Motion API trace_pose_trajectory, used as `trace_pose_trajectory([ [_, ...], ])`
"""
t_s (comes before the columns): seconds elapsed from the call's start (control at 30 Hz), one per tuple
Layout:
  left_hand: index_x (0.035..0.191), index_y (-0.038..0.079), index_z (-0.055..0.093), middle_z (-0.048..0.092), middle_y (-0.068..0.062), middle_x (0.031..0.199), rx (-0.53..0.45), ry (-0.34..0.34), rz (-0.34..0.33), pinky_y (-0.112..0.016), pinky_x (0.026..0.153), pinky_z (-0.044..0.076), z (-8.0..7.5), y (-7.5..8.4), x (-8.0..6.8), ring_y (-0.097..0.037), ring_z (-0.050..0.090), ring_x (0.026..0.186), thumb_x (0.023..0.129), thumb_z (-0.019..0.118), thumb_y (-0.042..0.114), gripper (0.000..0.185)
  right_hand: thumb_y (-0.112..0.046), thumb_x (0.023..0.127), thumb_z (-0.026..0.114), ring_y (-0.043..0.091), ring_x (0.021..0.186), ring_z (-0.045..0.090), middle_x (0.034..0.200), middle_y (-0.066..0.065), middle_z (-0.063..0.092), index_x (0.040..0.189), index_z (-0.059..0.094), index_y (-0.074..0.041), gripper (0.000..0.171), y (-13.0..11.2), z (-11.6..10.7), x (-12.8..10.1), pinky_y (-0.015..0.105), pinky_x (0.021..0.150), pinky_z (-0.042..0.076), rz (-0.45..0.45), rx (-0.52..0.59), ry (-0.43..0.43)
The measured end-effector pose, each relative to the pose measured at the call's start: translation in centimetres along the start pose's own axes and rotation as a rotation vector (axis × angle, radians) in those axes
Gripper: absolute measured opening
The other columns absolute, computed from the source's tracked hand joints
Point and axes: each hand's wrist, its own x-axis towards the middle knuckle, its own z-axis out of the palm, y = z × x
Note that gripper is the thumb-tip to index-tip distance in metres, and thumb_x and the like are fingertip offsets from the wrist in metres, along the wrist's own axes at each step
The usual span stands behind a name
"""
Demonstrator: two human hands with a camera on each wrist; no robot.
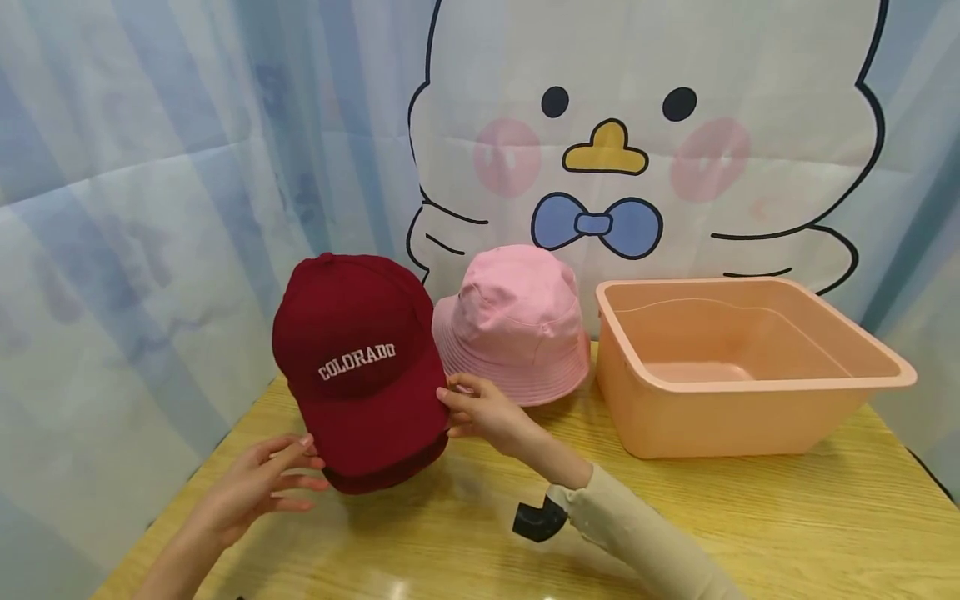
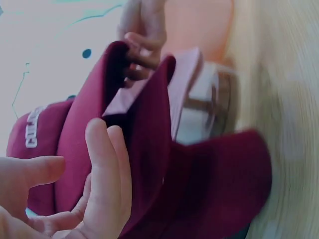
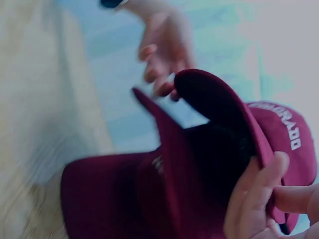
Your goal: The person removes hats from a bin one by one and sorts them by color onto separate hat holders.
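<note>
A maroon baseball cap [image 1: 352, 308] with white COLORADO lettering faces me at the left of the table, tilted back. Its brim is between my two hands. My right hand [image 1: 487, 412] pinches the brim's right edge, thumb on top and fingers beneath. At the left edge, my left hand [image 1: 258, 483] holds the brim with the thumb on its upper face and the other fingers fairly straight. Below it, the left wrist view shows a second maroon brim [image 2: 152, 134] and a lower maroon brim [image 2: 229, 174] close over the table. The crowns underneath are mostly hidden.
A pink bucket hat [image 1: 517, 308] sits just behind my right hand. To the right stands a peach plastic bin [image 1: 705, 425] on the wooden table [image 1: 480, 542]. A curtain with a cartoon bird [image 1: 600, 67] hangs close behind the table.
</note>
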Motion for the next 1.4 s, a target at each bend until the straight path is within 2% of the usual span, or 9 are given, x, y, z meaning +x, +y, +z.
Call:
trace_pose_trajectory([
  [0.07,0.132,-0.006,0.021,0.056,0.006,0.101,-0.057,-0.036,0.002,-0.031,0.071,0.053,0.0,0.2,0.0,-0.007,0.064,0.089,0.095,0.035,0.039,0.060,-0.011,0.092,0.045,0.004,0.058,0.056,0.074,-0.008,0.056,0.094,0.042,-0.013,0.004,-0.5,0.1,-0.1,0.016,0.054,0.045,0.007,0.042,-0.019],
  [0.17,0.125,0.010,0.037,0.059,0.011,0.099,-0.207,-0.071,0.052,-0.028,0.072,0.053,0.2,0.3,0.1,-0.006,0.063,0.091,0.096,0.036,0.033,0.037,-0.012,0.093,0.045,0.003,0.059,0.057,0.073,-0.009,0.059,0.093,0.043,-0.013,0.002,-1.2,0.4,-0.2,0.015,0.052,0.042,-0.014,0.084,-0.040],
  [0.3,0.098,0.024,0.053,0.063,0.012,0.093,-0.399,-0.084,0.215,-0.025,0.071,0.052,0.2,0.8,0.4,-0.006,0.063,0.088,0.097,0.035,0.021,0.018,-0.011,0.093,0.044,0.003,0.059,0.055,0.072,-0.009,0.059,0.096,0.045,-0.011,0.003,-2.1,0.8,0.2,0.016,0.051,0.041,-0.053,0.094,-0.030],
  [0.47,0.089,0.018,0.056,0.064,0.006,0.085,-0.600,-0.054,0.385,-0.024,0.067,0.053,0.1,2.3,1.1,-0.010,0.064,0.077,0.096,0.037,0.012,0.021,-0.012,0.093,0.045,0.004,0.057,0.052,0.069,-0.008,0.057,0.095,0.047,-0.010,0.004,-3.3,1.0,1.8,0.018,0.051,0.040,-0.079,0.074,0.033],
  [0.53,0.085,0.017,0.057,0.063,0.005,0.080,-0.662,-0.049,0.377,-0.024,0.066,0.053,0.1,2.5,1.3,-0.011,0.064,0.074,0.096,0.037,0.012,0.023,-0.013,0.092,0.046,0.004,0.057,0.053,0.067,-0.007,0.057,0.094,0.048,-0.010,0.004,-3.4,1.1,2.4,0.018,0.051,0.040,-0.061,0.061,0.046],
  [0.63,0.080,0.018,0.057,0.061,0.005,0.075,-0.690,-0.034,0.297,-0.024,0.065,0.053,0.3,2.1,1.3,-0.011,0.064,0.073,0.095,0.039,0.014,0.024,-0.013,0.092,0.047,0.005,0.056,0.055,0.061,-0.006,0.052,0.091,0.048,-0.009,0.005,-3.2,1.0,2.8,0.019,0.050,0.038,-0.012,0.047,0.051],
  [0.93,0.079,0.021,0.052,0.058,0.008,0.072,-0.544,0.093,0.084,-0.019,0.063,0.051,2.4,0.3,1.3,-0.007,0.063,0.073,0.094,0.044,0.023,0.016,-0.010,0.090,0.046,0.004,0.045,0.050,0.058,-0.006,0.046,0.075,0.047,-0.013,0.015,-0.5,-0.3,1.8,0.014,0.045,0.035,0.081,0.042,0.044],
  [1.2,0.076,0.022,0.049,0.054,0.010,0.068,-0.485,0.229,-0.002,-0.018,0.058,0.050,4.2,-2.9,1.2,-0.006,0.064,0.069,0.094,0.042,0.019,0.019,-0.008,0.089,0.047,0.004,0.042,0.051,0.062,-0.003,0.045,0.079,0.045,-0.011,0.010,2.7,-0.7,1.1,0.013,0.041,0.033,0.121,0.039,0.025],
  [1.4,0.078,0.022,0.049,0.051,0.012,0.069,-0.398,0.297,-0.030,-0.020,0.061,0.051,4.2,-3.6,1.1,-0.007,0.065,0.075,0.092,0.048,0.027,0.014,-0.013,0.089,0.050,0.003,0.048,0.053,0.067,-0.003,0.049,0.089,0.047,-0.007,0.007,3.1,-0.7,0.8,0.014,0.043,0.037,0.103,-0.043,0.041],
])
